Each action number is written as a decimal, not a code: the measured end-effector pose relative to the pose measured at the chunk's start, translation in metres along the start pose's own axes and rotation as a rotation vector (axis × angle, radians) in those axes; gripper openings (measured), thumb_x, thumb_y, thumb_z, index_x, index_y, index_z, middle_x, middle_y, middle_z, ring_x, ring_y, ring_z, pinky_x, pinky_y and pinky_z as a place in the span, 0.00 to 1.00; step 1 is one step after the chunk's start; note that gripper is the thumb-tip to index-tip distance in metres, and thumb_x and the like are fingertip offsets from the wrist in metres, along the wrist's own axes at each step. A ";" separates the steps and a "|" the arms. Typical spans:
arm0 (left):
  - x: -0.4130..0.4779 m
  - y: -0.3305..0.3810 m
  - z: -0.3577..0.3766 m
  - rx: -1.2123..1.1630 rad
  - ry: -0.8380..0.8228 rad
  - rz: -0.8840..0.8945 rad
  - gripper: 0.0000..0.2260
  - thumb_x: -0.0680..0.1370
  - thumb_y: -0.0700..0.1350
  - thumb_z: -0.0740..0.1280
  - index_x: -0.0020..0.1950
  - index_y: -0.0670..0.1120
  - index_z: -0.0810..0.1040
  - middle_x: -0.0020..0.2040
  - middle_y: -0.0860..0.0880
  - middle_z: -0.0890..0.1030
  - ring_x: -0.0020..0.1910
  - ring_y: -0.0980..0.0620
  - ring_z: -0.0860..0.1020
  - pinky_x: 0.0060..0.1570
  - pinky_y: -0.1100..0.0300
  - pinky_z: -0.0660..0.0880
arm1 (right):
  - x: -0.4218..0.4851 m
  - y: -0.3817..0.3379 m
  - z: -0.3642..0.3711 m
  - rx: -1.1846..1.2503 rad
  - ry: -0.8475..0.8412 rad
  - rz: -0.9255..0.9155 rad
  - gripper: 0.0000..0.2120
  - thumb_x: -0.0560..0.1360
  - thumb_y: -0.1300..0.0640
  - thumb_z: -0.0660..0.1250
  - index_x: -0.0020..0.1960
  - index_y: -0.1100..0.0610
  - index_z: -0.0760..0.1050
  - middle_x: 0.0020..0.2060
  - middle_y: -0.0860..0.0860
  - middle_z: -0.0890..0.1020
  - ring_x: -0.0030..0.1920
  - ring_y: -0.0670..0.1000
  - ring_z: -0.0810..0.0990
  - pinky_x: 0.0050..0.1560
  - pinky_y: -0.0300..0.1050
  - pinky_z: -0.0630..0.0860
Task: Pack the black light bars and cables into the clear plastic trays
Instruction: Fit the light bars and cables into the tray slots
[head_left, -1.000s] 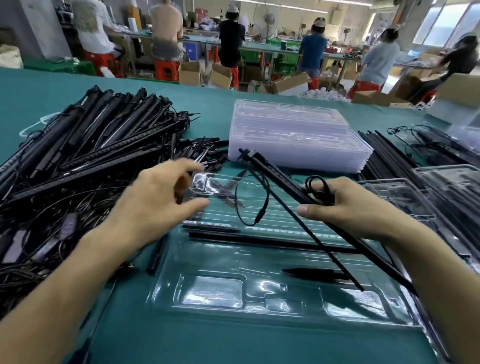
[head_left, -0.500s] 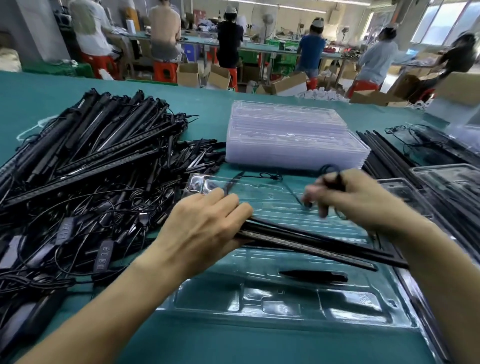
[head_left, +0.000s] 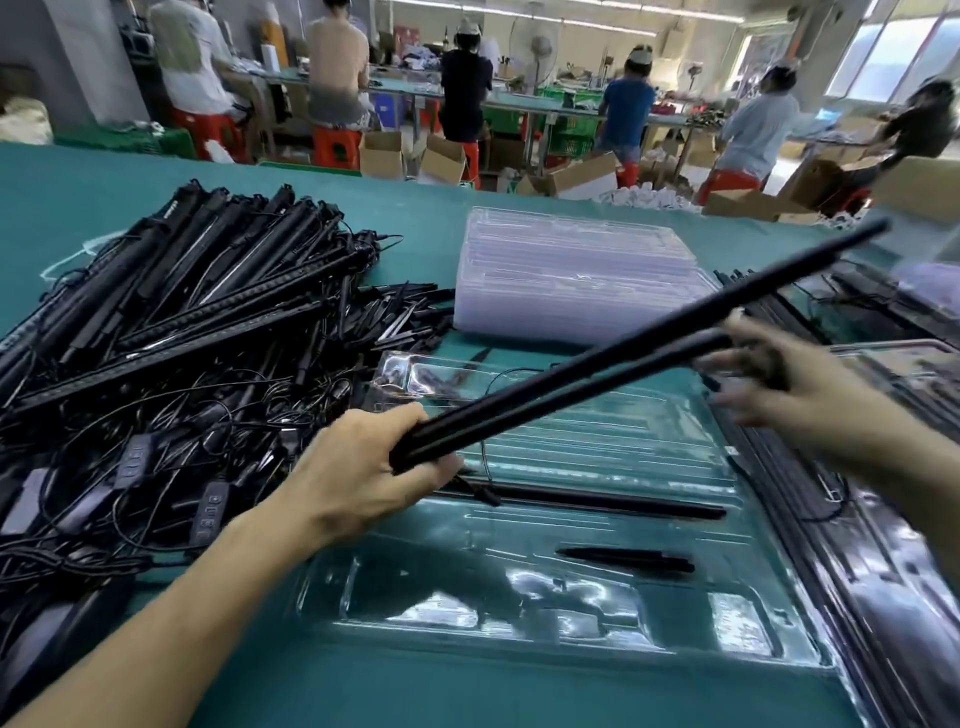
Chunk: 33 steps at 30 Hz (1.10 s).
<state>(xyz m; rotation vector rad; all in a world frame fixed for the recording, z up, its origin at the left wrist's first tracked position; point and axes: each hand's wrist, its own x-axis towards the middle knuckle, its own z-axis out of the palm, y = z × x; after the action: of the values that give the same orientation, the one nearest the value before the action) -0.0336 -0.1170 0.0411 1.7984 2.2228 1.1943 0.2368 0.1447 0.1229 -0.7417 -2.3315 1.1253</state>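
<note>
A: Grip on the left?
B: Left hand (head_left: 358, 483) was curled tight round the near ends of two black light bars (head_left: 623, 358), which slanted up and away from it, above the clear tray (head_left: 571, 644).
A: Right hand (head_left: 795, 384)?
B: Blurred, beside the bars' far half. I couldn't tell whether it held anything.
</note>
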 end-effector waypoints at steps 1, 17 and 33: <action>0.002 -0.003 0.005 -0.060 -0.019 -0.012 0.17 0.72 0.66 0.64 0.37 0.54 0.72 0.28 0.56 0.75 0.25 0.56 0.71 0.27 0.59 0.67 | 0.002 -0.003 0.019 -0.125 -0.129 -0.010 0.38 0.77 0.70 0.66 0.58 0.22 0.70 0.58 0.45 0.79 0.48 0.40 0.82 0.45 0.34 0.79; -0.002 0.007 0.009 -0.206 -0.027 -0.070 0.11 0.73 0.62 0.65 0.37 0.58 0.72 0.28 0.59 0.72 0.25 0.59 0.67 0.26 0.68 0.62 | 0.031 -0.030 0.172 -0.742 -0.256 -0.405 0.07 0.78 0.46 0.65 0.55 0.44 0.77 0.54 0.45 0.73 0.55 0.50 0.73 0.43 0.46 0.72; -0.005 0.004 0.008 -0.163 -0.059 -0.110 0.17 0.72 0.65 0.65 0.36 0.53 0.71 0.28 0.58 0.74 0.24 0.58 0.69 0.24 0.65 0.64 | 0.057 -0.021 0.170 -0.506 -0.074 0.119 0.07 0.79 0.56 0.59 0.50 0.58 0.74 0.49 0.59 0.79 0.48 0.60 0.78 0.50 0.48 0.74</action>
<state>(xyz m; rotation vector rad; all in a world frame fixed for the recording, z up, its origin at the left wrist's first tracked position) -0.0243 -0.1167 0.0357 1.6077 2.0953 1.2433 0.0867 0.0732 0.0516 -1.0387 -2.6989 0.6097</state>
